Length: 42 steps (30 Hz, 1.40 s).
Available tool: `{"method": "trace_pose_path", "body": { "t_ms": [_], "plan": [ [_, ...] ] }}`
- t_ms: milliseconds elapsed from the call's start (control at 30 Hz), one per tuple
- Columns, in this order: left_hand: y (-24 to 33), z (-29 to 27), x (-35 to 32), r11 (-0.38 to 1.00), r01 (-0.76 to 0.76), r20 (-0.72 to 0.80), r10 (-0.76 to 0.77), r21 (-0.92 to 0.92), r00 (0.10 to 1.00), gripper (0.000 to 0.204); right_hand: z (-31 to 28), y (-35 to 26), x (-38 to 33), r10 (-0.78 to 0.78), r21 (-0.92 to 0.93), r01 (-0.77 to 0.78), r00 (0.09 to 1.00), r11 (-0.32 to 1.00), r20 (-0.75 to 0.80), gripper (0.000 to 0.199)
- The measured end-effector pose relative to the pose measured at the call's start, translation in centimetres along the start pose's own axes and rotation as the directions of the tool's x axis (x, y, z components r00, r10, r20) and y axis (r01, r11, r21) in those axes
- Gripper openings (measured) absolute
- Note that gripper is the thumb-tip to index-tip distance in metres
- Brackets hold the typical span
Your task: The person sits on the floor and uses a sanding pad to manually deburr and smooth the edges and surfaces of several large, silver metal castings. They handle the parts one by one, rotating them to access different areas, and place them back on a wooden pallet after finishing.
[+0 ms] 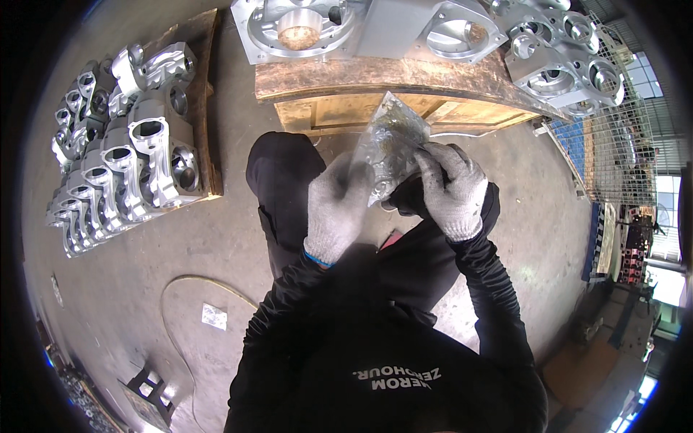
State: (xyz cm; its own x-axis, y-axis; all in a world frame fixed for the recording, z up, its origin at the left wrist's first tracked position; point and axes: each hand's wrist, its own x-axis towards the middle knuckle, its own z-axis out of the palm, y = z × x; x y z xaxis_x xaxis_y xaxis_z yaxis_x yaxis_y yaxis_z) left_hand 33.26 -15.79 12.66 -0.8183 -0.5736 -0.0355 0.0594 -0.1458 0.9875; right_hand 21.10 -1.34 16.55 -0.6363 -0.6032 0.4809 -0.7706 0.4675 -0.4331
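A clear plastic bag (393, 141) with small shiny and yellowish pieces inside is held up in front of my knees. I cannot make out what kind the pieces are. My left hand (336, 206), in a whitish knit glove, grips the bag's lower left side, its fingers partly hidden behind the bag. On the other side, my gloved right hand (456, 189) pinches the bag's right edge between thumb and fingers. The glove fingertips look smudged.
Large machined metal castings (299, 32) sit on a wooden pallet (317, 83) just ahead. Rows of castings (148, 137) fill another pallet at left; more castings (552, 72) stand at right beside a wire mesh cage (613, 137). A thin hose (167, 317) and a paper piece (214, 316) lie on the floor.
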Motion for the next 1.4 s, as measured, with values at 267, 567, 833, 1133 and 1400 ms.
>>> {"method": "trace_pose_path", "body": {
  "t_ms": [267, 567, 833, 1133, 1400],
  "plan": [
    [-0.5, 0.0, 0.0, 1.0, -0.006, 0.003, 0.006, 0.023, 1.0, 0.024, 0.3, -0.8, -0.6, 0.087, 0.117, -0.092, 0.995, 0.989, 0.05, 0.014],
    [-1.0, 0.3, 0.2, 0.996, -0.056, 0.009, 0.055, 0.068, 0.998, 0.022, 0.6, -1.2, -0.8, 0.226, 0.212, -0.235, 0.972, 0.948, 0.068, 0.015],
    [-0.2, 0.9, 0.1, 0.999, -0.015, -0.023, 0.016, 0.035, 1.0, 0.019, 1.0, -0.8, -1.2, 0.244, 0.205, -0.249, 0.969, 0.947, 0.048, 0.014],
    [-0.2, 1.0, 0.2, 0.99, -0.016, 0.01, 0.015, 0.139, 1.0, 0.027, 0.2, -1.4, -0.5, 0.59, 0.61, -0.758, 0.607, 0.23, 0.532, 0.024],
    [-1.5, 2.0, 1.6, 0.986, 0.093, 0.078, -0.083, -0.139, 0.994, 0.029, -1.8, 1.2, 0.5, 0.525, 0.737, -0.671, 0.603, -0.074, 0.601, 0.026]
  ]
}}
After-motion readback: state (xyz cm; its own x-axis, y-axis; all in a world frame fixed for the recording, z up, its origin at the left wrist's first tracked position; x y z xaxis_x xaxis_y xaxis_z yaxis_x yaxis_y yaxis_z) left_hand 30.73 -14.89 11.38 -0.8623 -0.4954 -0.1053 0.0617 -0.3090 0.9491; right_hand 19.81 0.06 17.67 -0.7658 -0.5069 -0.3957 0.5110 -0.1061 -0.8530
